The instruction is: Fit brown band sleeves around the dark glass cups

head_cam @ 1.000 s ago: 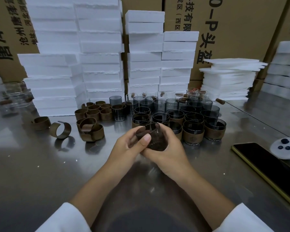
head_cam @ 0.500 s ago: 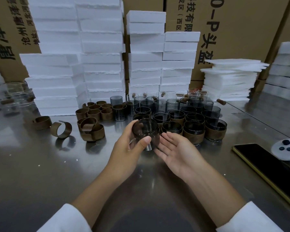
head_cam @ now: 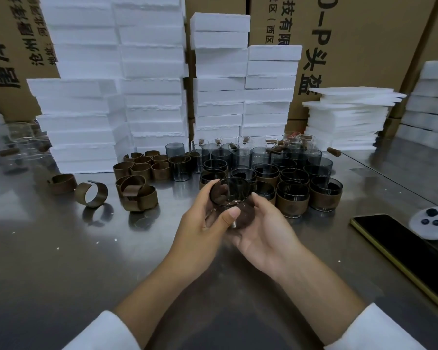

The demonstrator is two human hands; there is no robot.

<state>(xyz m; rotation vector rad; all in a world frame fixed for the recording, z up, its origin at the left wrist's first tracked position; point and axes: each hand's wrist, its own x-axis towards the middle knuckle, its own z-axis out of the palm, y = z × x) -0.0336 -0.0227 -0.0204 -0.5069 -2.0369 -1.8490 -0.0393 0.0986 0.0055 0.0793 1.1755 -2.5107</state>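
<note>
Above the steel table (head_cam: 74,269) my left hand (head_cam: 200,223) grips a dark glass cup (head_cam: 229,192), thumb across its near side, mouth tilted toward me. My right hand (head_cam: 266,231) lies palm up against the cup's right side and base, its thumb on the wall and its fingers hidden behind the glass. A brown band seems to sit round the cup's lower part, but it is blurred. Behind stand sleeved cups (head_cam: 292,202) and bare dark cups (head_cam: 240,157). Loose brown bands (head_cam: 142,170) lie to the left, one of them open (head_cam: 91,194).
Stacks of white foam blocks (head_cam: 149,97) and foam sheets (head_cam: 347,117) stand in front of cardboard boxes at the back. A black phone (head_cam: 402,251) and a white device (head_cam: 433,223) lie at the right. Clear glasses (head_cam: 23,145) crowd the far left.
My right hand had let go and opened beside the cup; it has now closed in under the cup again. My left hand has kept its grip and tilted the cup toward me.
</note>
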